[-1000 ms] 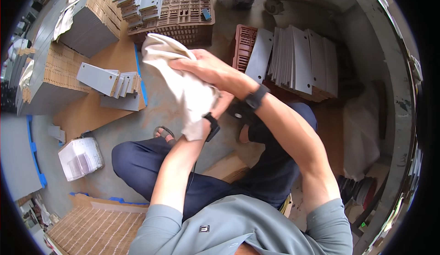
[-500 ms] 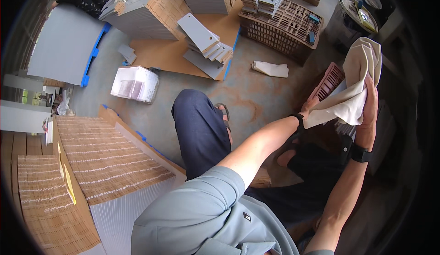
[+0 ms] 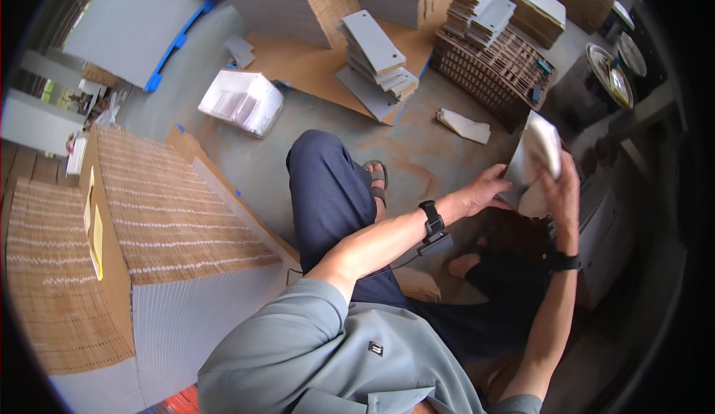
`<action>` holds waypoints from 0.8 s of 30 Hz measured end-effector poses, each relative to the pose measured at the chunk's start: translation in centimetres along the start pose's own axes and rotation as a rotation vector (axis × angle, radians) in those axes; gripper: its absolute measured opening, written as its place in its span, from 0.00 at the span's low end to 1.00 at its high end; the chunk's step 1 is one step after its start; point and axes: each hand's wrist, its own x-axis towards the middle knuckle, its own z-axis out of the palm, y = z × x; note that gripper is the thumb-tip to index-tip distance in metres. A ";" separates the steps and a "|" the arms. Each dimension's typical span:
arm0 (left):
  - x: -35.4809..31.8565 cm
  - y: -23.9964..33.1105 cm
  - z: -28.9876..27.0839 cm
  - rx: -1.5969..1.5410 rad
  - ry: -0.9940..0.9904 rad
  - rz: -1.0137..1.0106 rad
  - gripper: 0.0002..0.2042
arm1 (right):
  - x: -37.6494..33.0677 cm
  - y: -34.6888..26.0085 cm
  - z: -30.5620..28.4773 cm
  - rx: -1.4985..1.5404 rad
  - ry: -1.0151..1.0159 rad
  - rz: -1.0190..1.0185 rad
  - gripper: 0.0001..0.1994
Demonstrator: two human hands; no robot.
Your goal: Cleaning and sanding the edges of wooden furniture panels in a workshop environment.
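My right hand (image 3: 564,194) is closed around a bunched cream cloth (image 3: 542,146), with its fingers bent over the cloth's lower part. Just left of the cloth a grey board (image 3: 515,167) stands tilted, partly covered by it. The board's edge is gripped by my left hand (image 3: 485,189), thumb and fingers on either side. Much of the board is hidden behind the cloth and my right hand.
Another folded cloth (image 3: 463,126) lies on the floor beyond my hands. Behind it stands a brown plastic crate (image 3: 484,71) with stacked grey boards (image 3: 480,4). A white wrapped bundle (image 3: 242,101) sits left of it. Tall panel stacks (image 3: 186,205) rise at my left; buckets (image 3: 607,79) stand at the right.
The cloth, spread wide between both hands before, is now bunched in my right hand and lower. My left hand has let go of it and now holds a grey board. The view has shifted.
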 end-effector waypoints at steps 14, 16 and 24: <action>-13.4 3.8 -1.0 0.139 -0.080 0.066 0.34 | 5.9 1.5 5.9 0.438 0.052 0.491 0.27; -14.4 4.0 -1.8 0.135 -0.081 0.102 0.37 | 6.3 1.0 6.6 0.472 0.079 0.417 0.27; -12.3 4.6 -2.6 -0.217 -0.145 -0.076 0.40 | 3.8 -4.6 11.9 0.668 0.187 0.346 0.22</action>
